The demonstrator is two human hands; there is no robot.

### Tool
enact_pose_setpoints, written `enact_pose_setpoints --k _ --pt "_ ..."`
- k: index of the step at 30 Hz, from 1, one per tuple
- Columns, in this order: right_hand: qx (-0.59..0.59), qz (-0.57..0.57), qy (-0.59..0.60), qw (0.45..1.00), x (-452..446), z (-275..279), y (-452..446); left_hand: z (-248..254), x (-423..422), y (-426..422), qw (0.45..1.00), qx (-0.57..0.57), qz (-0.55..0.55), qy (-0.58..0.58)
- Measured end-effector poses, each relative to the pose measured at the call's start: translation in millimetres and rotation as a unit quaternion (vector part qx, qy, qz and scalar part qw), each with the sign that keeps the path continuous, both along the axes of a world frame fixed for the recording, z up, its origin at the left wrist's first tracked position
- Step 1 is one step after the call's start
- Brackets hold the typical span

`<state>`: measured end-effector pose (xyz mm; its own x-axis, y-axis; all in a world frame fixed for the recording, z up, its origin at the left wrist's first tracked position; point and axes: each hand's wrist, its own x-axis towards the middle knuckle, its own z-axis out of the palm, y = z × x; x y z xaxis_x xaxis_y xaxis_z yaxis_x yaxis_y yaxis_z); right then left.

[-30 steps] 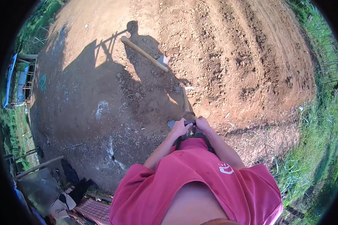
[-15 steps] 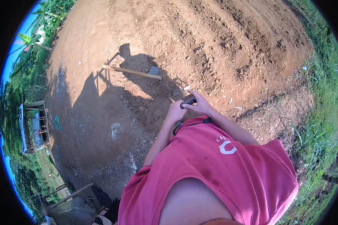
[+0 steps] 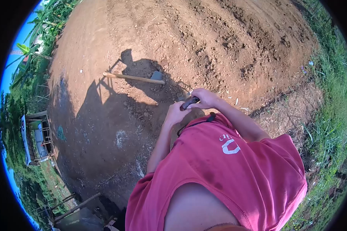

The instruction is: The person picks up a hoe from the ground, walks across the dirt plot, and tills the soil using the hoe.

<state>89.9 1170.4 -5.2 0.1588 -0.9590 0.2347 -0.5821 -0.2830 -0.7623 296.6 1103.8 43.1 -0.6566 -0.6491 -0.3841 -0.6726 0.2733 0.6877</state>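
Observation:
My left hand [image 3: 176, 112] and my right hand [image 3: 205, 98] are together in front of my waist, fingers closed round a dark, curved object [image 3: 189, 102]. What this object is cannot be told. Just beyond my hands, a bit of light metal [image 3: 187, 94] shows near the ground, mostly hidden by them. Farther off to the left lies a hoe with a long wooden handle [image 3: 133, 78] and a grey blade [image 3: 157, 75], on the brown soil.
Loose, furrowed soil [image 3: 216, 50] spreads ahead and right. Grass [image 3: 329, 115] borders the right side. At the far left stands a small wooden shelter [image 3: 38, 136]. Wooden poles [image 3: 77, 207] and a dark sheet are at the lower left. My shadow falls across the hoe.
The view has turned, and the hoe on the ground now lies nearly level across it. Both hands, still together on the dark object, have shifted up in view; the wooden handle beyond them is now hidden.

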Motion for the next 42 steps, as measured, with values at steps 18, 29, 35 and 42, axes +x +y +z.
enact_pose_setpoints --k 18,29,35,42 --pt "0.092 0.076 0.314 0.942 69.6 -13.4 -70.1 -96.5 92.3 -5.5 0.946 0.075 0.243 0.199" --pt "0.191 -0.139 0.322 0.917 80.6 51.1 -148.5 -105.1 114.9 -62.2 0.938 0.095 0.217 0.255" --pt "0.144 -0.216 0.284 0.923 34.3 93.1 -217.1 -126.9 111.9 -79.3 0.928 0.109 0.230 0.272" --pt "0.055 -0.270 0.315 0.908 -59.2 179.3 -266.8 -159.5 114.9 -97.3 0.921 0.108 0.296 0.228"
